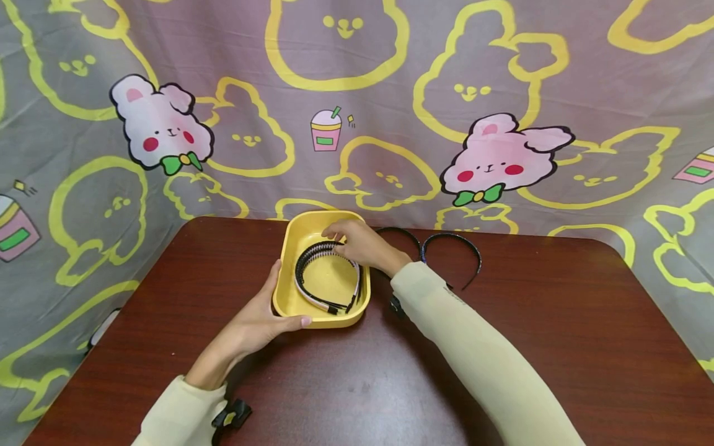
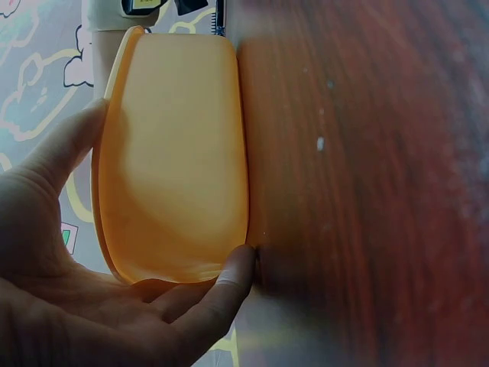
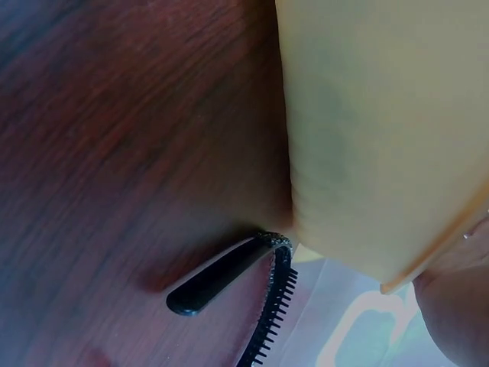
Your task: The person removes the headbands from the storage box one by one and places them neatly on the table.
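Observation:
A yellow plastic basin stands near the back of the table. Inside it lie several headbands, black and pale ones nested together, some with comb teeth. My left hand grips the basin's near left corner, thumb along the front rim and fingers round the side. In the left wrist view, fingertips press low on the basin wall. My right hand reaches over the right rim, fingers bent at the top of the headbands. Whether it pinches one is not clear. The right wrist view shows only part of that hand.
Two dark headbands, one of them glittery, lie on the brown table right of the basin, partly behind my right arm. A toothed black headband shows close to the basin in the right wrist view. A patterned curtain hangs behind.

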Tool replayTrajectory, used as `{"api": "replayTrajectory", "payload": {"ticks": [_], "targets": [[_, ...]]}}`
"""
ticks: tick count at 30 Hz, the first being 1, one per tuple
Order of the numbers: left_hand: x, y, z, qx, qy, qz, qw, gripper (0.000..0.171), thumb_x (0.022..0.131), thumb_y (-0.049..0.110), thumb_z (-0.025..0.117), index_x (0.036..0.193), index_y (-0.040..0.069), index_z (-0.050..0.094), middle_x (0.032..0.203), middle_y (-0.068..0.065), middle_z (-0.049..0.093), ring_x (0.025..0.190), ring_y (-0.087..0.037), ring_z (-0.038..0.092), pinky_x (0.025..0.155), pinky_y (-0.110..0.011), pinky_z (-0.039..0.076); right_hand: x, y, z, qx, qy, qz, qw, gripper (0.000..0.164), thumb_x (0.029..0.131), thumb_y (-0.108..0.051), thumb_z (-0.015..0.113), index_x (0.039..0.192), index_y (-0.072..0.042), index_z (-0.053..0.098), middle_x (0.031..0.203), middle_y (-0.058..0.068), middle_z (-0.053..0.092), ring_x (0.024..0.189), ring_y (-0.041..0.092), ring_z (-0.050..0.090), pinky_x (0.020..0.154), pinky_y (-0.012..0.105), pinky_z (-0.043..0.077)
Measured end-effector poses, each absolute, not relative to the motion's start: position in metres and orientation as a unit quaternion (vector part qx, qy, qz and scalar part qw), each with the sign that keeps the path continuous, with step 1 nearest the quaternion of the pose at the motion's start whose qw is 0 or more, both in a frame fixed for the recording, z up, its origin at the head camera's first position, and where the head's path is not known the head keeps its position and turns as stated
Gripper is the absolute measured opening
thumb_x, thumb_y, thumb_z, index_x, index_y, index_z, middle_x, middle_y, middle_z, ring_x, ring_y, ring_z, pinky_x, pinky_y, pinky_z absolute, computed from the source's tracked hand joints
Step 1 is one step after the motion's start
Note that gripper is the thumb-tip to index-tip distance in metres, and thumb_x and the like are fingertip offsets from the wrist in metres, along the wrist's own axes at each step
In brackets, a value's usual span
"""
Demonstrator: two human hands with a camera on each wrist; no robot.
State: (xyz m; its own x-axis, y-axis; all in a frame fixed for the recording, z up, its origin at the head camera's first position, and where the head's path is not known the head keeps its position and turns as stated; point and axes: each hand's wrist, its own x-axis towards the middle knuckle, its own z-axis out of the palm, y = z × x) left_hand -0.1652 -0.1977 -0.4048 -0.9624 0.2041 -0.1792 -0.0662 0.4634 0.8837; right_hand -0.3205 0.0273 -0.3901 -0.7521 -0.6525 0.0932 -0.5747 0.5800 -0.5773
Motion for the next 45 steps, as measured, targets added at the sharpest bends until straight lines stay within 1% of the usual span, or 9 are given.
{"api": "replayTrajectory", "payload": {"ticks": [5, 11, 20, 23, 27, 33, 41, 45], "targets": [[-0.166, -0.197, -0.405, 0.036, 0.846, 0.515, 0.134, 0.133, 0.082, 0.027, 0.09, 0.169, 0.017, -0.012, 0.177, -0.017, 0.002, 0.16, -0.039, 0.015, 0.128, -0.059, 0.013, -0.321, 0.027, -0.389, -0.347, 0.89, -0.289, 0.065, 0.036, 0.098, -0.001, 0.068, 0.134, -0.003, 0.07, 0.126, 0.012, 0.074, 0.116, 0.027, 0.067, 0.099, 0.041, 0.056], [-0.166, -0.197, -0.404, 0.032, 0.845, 0.516, 0.138, 0.133, 0.082, 0.027, 0.09, 0.169, 0.018, -0.012, 0.177, -0.015, 0.001, 0.16, -0.038, 0.014, 0.129, -0.059, 0.013, -0.324, 0.025, -0.391, -0.354, 0.891, -0.279, 0.06, 0.035, 0.097, 0.0, 0.069, 0.132, -0.003, 0.071, 0.123, 0.012, 0.075, 0.114, 0.027, 0.068, 0.097, 0.041, 0.056], [-0.165, -0.197, -0.404, 0.033, 0.843, 0.52, 0.136, 0.133, 0.083, 0.026, 0.089, 0.169, 0.018, -0.012, 0.177, -0.016, 0.002, 0.16, -0.038, 0.014, 0.128, -0.058, 0.013, -0.328, 0.021, -0.393, -0.349, 0.901, -0.254, 0.05, 0.035, 0.097, -0.002, 0.069, 0.131, -0.008, 0.073, 0.121, 0.009, 0.076, 0.112, 0.024, 0.07, 0.095, 0.039, 0.057], [-0.165, -0.197, -0.404, 0.034, 0.844, 0.519, 0.134, 0.133, 0.083, 0.026, 0.089, 0.169, 0.018, -0.012, 0.177, -0.016, 0.003, 0.16, -0.038, 0.014, 0.129, -0.059, 0.013, -0.328, 0.02, -0.393, -0.345, 0.905, -0.244, 0.049, 0.035, 0.097, -0.004, 0.07, 0.131, -0.01, 0.074, 0.12, 0.007, 0.076, 0.11, 0.022, 0.07, 0.093, 0.039, 0.057], [-0.165, -0.197, -0.405, 0.035, 0.845, 0.516, 0.134, 0.133, 0.083, 0.026, 0.089, 0.169, 0.017, -0.012, 0.177, -0.016, 0.002, 0.161, -0.038, 0.013, 0.129, -0.059, 0.012, -0.328, 0.019, -0.393, -0.34, 0.911, -0.23, 0.041, 0.035, 0.097, -0.006, 0.071, 0.131, -0.013, 0.075, 0.118, 0.003, 0.077, 0.106, 0.02, 0.071, 0.087, 0.039, 0.058], [-0.166, -0.197, -0.405, 0.041, 0.844, 0.519, 0.131, 0.132, 0.083, 0.026, 0.089, 0.169, 0.016, -0.011, 0.177, -0.015, 0.001, 0.16, -0.038, 0.014, 0.128, -0.058, 0.013, -0.329, 0.018, -0.395, -0.338, 0.915, -0.217, 0.026, 0.034, 0.096, -0.006, 0.071, 0.128, -0.017, 0.076, 0.115, 0.001, 0.077, 0.101, 0.018, 0.071, 0.081, 0.037, 0.056], [-0.165, -0.197, -0.405, 0.041, 0.846, 0.516, 0.129, 0.132, 0.083, 0.026, 0.089, 0.169, 0.014, -0.011, 0.177, -0.016, 0.002, 0.16, -0.038, 0.014, 0.128, -0.059, 0.013, -0.328, 0.017, -0.395, -0.332, 0.92, -0.208, 0.027, 0.032, 0.097, -0.008, 0.071, 0.127, -0.019, 0.077, 0.115, 0.0, 0.077, 0.101, 0.017, 0.069, 0.083, 0.04, 0.055], [-0.165, -0.198, -0.405, 0.04, 0.846, 0.516, 0.131, 0.132, 0.083, 0.027, 0.089, 0.169, 0.015, -0.011, 0.177, -0.016, 0.003, 0.16, -0.038, 0.014, 0.128, -0.058, 0.013, -0.328, 0.017, -0.396, -0.332, 0.92, -0.209, 0.024, 0.031, 0.098, -0.009, 0.071, 0.126, -0.019, 0.077, 0.113, 0.0, 0.078, 0.099, 0.017, 0.069, 0.081, 0.038, 0.054]]}}
